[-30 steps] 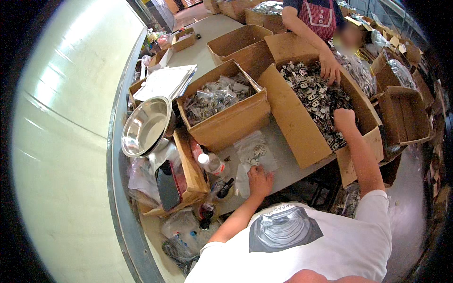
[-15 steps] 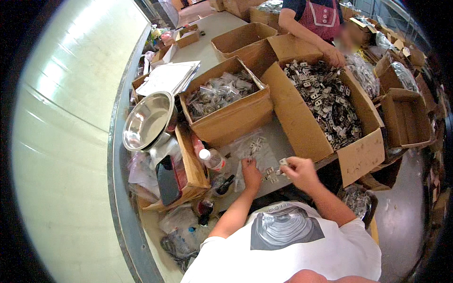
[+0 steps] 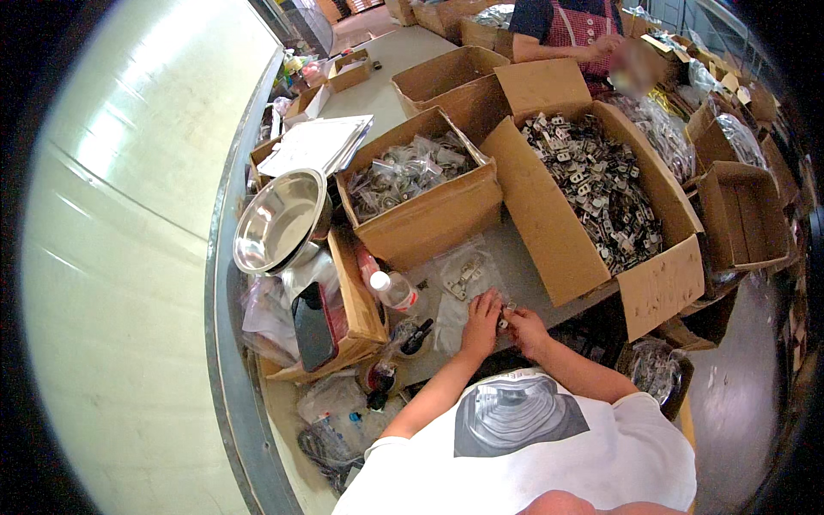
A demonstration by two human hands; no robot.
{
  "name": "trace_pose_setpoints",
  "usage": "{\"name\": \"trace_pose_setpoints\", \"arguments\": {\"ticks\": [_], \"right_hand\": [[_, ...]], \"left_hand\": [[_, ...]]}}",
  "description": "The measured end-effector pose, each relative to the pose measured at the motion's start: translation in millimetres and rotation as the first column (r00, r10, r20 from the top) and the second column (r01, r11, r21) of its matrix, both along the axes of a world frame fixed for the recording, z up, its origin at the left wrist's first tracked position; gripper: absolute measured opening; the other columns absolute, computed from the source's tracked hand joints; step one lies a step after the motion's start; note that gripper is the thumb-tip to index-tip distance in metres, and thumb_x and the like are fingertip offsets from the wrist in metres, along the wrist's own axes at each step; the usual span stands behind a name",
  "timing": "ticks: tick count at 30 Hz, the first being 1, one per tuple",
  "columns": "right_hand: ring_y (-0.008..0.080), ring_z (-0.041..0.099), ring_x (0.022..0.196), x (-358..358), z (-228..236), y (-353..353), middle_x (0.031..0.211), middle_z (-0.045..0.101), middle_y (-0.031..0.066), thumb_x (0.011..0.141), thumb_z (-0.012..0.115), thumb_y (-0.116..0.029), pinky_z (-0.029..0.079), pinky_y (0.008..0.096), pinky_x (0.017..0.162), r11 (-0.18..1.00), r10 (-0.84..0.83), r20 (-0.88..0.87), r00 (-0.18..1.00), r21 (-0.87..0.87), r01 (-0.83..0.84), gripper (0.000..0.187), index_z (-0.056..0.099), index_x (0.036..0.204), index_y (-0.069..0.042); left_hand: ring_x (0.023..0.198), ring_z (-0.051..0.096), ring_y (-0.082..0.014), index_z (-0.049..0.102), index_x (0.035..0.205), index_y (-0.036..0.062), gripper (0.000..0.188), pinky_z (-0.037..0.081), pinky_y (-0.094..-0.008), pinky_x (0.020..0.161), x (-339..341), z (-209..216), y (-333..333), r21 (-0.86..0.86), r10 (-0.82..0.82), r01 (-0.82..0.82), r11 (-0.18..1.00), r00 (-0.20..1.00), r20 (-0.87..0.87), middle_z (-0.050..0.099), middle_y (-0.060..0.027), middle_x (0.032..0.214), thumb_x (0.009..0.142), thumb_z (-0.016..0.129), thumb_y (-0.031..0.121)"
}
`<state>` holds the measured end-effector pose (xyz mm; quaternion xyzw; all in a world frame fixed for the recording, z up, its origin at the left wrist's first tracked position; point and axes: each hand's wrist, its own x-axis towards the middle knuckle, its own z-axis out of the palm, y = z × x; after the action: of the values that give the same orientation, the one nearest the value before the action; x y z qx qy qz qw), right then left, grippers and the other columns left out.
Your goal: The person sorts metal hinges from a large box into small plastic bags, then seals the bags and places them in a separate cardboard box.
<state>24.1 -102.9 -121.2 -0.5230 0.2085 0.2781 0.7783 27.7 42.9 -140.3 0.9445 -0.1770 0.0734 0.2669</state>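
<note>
My left hand [image 3: 482, 328] and my right hand [image 3: 526, 333] meet at the table's near edge, fingers curled closed. Small silvery metal parts [image 3: 504, 319] show between their fingertips; how many is hidden by the fingers. Just beyond my left hand lies a clear plastic bag [image 3: 470, 268] with several pale metal parts in or on it. To the right, a big open carton [image 3: 549, 249] holds a heap of the same kind of small metal pieces [image 3: 596, 184].
An open carton [image 3: 429, 232] of bagged parts stands ahead. At left are a steel bowl [image 3: 283, 219], a white-capped bottle [image 3: 395, 292], a dark phone [image 3: 314, 330] and papers [image 3: 318, 144]. Across the table, a person in a red checked apron [image 3: 579, 26] stands behind the cartons.
My left hand has moved right from the bag, and my right hand has come down and left, so they now meet over the metal parts. The other person's hand has lifted from the big carton.
</note>
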Motion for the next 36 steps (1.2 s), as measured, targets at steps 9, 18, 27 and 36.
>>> {"name": "trace_pose_setpoints", "arguments": {"ticks": [9,18,27,36], "right_hand": [[0.0347,0.063,0.089,24,-47,-10,0.104,0.062,0.0193,0.077,0.069,-0.025,0.051,0.0448,0.075,0.584,0.655,0.306,0.691,-0.785,-0.207,0.051,0.050,0.119,-0.004],[0.0400,0.055,0.099,6,-5,-19,0.114,0.051,0.0195,0.066,0.077,-0.028,0.047,0.0459,0.083,0.280,0.675,0.388,0.628,-0.922,0.269,0.055,0.055,0.109,-0.003],[0.0353,0.051,0.105,41,-47,-16,0.117,0.051,0.0175,0.074,0.069,-0.026,0.042,0.0472,0.090,0.136,0.731,0.270,0.626,-0.958,0.254,0.028,0.066,0.090,-0.003],[0.0354,0.051,0.110,5,49,-11,0.124,0.051,0.0148,0.081,0.064,-0.018,0.042,0.0450,0.093,0.403,0.738,0.499,0.454,-0.866,0.298,0.029,0.066,0.108,-0.007]], "left_hand": [[0.130,0.033,-0.0352,0.039,0.134,0.0019,0.053,0.030,-0.0412,0.109,-1,-14,3,0.014,-0.175,0.177,0.984,0.979,-0.103,0.033,-0.0148,0.144,0.082,0.045,0.001],[0.127,0.036,-0.0369,0.044,0.129,-0.0005,0.059,0.034,-0.0399,0.105,-12,-8,-2,-0.129,-0.087,0.076,0.989,0.993,-0.084,0.037,-0.0145,0.141,0.072,0.048,-0.009],[0.118,0.045,-0.0362,0.056,0.119,0.0029,0.052,0.040,-0.0410,0.100,-19,-9,1,-0.046,-0.154,0.148,0.988,0.973,-0.174,0.047,-0.0150,0.132,0.069,0.051,-0.007],[0.130,0.033,-0.0412,0.057,0.120,0.0102,0.042,0.036,-0.0431,0.103,-23,-24,7,0.025,-0.030,0.034,0.999,0.986,-0.164,0.038,-0.0160,0.140,0.079,0.054,0.003]]}}
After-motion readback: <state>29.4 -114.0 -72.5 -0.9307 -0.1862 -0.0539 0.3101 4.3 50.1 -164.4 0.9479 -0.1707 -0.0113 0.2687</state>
